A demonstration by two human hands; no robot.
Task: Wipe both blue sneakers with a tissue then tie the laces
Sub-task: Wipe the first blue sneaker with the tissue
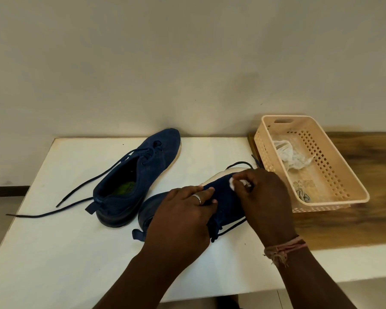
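Note:
Two blue sneakers lie on a white table (54,241). The left sneaker (138,175) stands upright with its toe toward the wall, and its untied laces (76,188) trail off to the left. The right sneaker (227,201) is tipped on its side, pale sole facing away. My left hand (183,217), a ring on one finger, presses down on its middle and holds it. My right hand (263,197) pinches a small white tissue (233,182) against the toe fabric. A loose lace (230,229) runs under my right wrist.
A peach plastic basket (334,166) sits to the right on a wooden surface (366,215), holding crumpled white tissue (292,157) and a small patterned item. The wall rises right behind the table. The table's left and front edges are close.

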